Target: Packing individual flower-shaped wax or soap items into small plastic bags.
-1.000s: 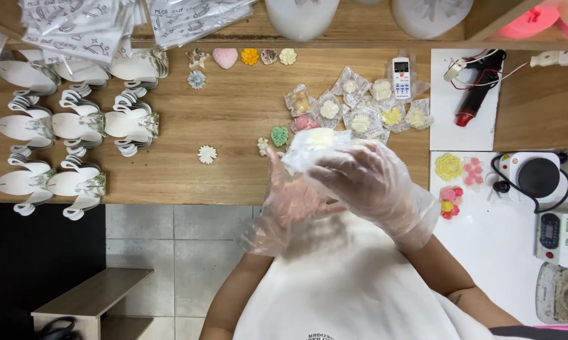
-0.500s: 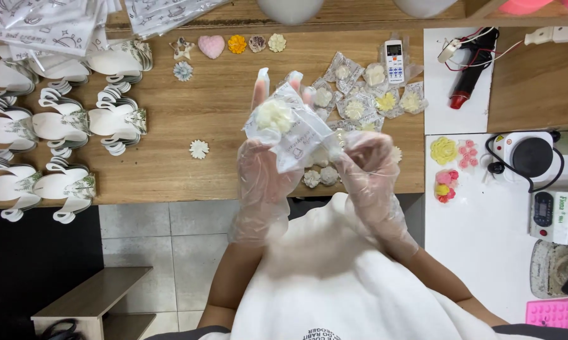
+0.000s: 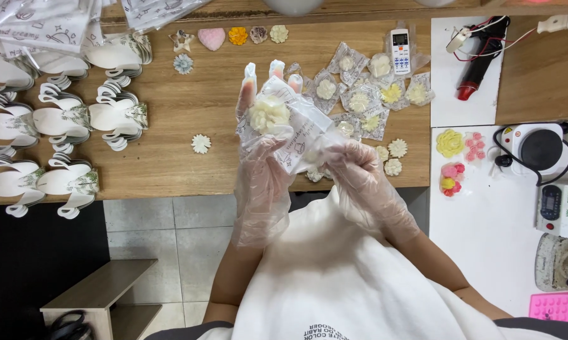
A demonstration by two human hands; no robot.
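big wooden table (image 3: 164,151) below, same as before. on it, white paper swan boxes (image 3: 57,119) at the left, a pile of wrapped flowers (image 3: 372,94) at the right, none moved. gloved left hand (image 3: 262,157) now higher and more upright, fingers closed round the clear bag (image 3: 296,129). gloved right hand (image 3: 359,173) pinching the bag's lower end shut. inside the bag, up near the left fingertips, a small cream flower (image 3: 269,114), held above the table edge.
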